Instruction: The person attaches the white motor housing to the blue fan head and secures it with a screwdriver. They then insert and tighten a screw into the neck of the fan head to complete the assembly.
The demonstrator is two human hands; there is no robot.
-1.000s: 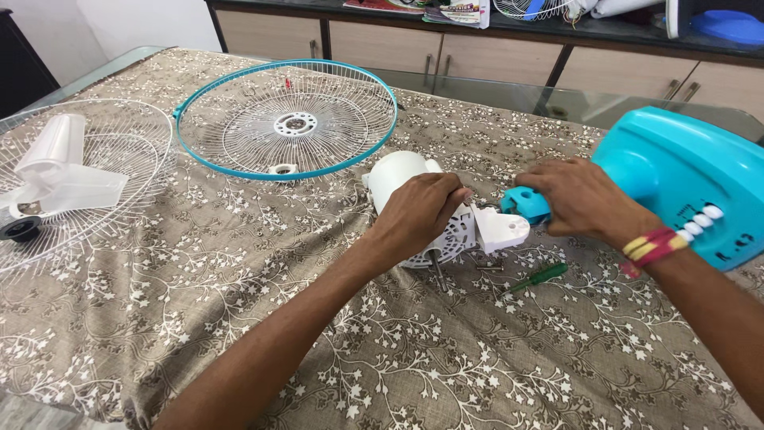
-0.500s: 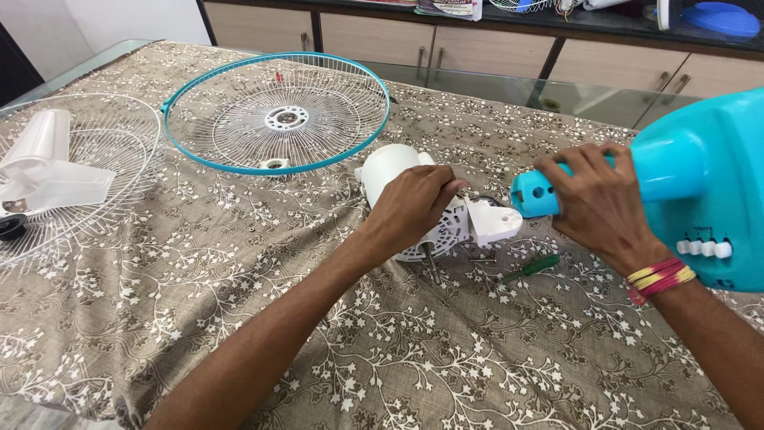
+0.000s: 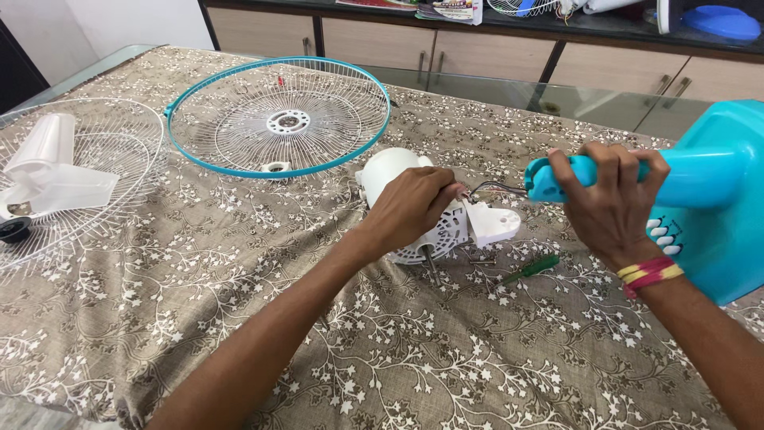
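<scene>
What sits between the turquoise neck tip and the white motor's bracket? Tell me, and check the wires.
Thin wires run across the gap from the white plastic fan motor toward the tip of the turquoise plastic stand neck held by the right hand. Otherwise only patterned tablecloth shows below; the green screwdriver lies aside.

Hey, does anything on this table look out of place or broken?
Nothing looks broken. The fan is in pieces: the white motor housing lies on its side under the left hand, wires exposed toward the blue neck gripped by the right hand.

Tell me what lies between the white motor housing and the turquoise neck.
In the head view: the white hinge bracket on the motor housing, and thin wires running to the neck.
</scene>
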